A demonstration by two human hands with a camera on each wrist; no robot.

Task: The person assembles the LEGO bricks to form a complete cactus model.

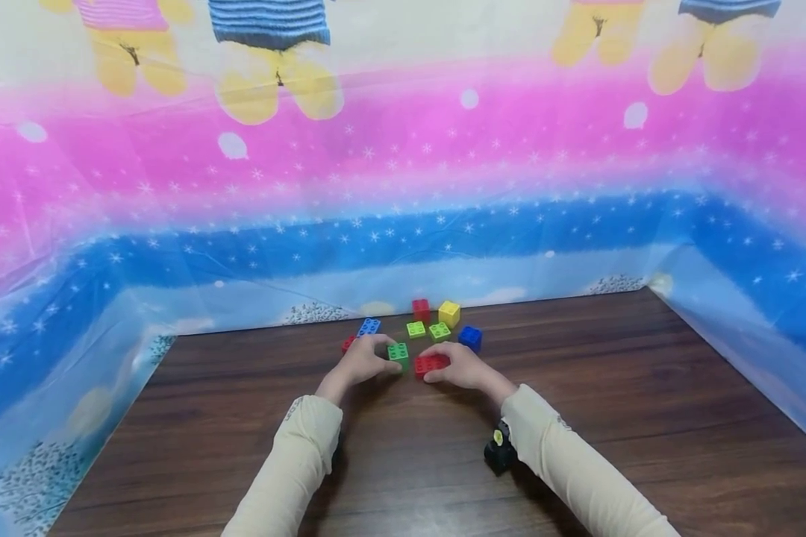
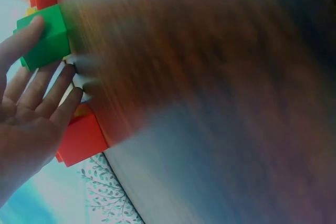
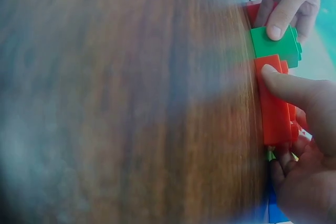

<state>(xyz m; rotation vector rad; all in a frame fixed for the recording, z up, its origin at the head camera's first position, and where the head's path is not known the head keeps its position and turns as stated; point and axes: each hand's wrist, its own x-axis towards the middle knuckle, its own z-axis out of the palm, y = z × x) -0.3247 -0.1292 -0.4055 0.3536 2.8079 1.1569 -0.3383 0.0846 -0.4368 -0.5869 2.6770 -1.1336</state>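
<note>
On the dark wooden table, my left hand pinches a green brick. The thumb lies on its near side and the fingers reach behind it. Right beside it my right hand grips a long red brick, and the two bricks sit almost end to end on the table. In the right wrist view the thumb presses the red brick, with the green brick just past it. The left wrist view shows the green brick at my thumb and another red brick below the fingers.
Loose bricks lie just behind the hands: a flat blue one, a small red one, two light green ones, a red one, a yellow one and a dark blue one. A printed plastic sheet walls the table on three sides.
</note>
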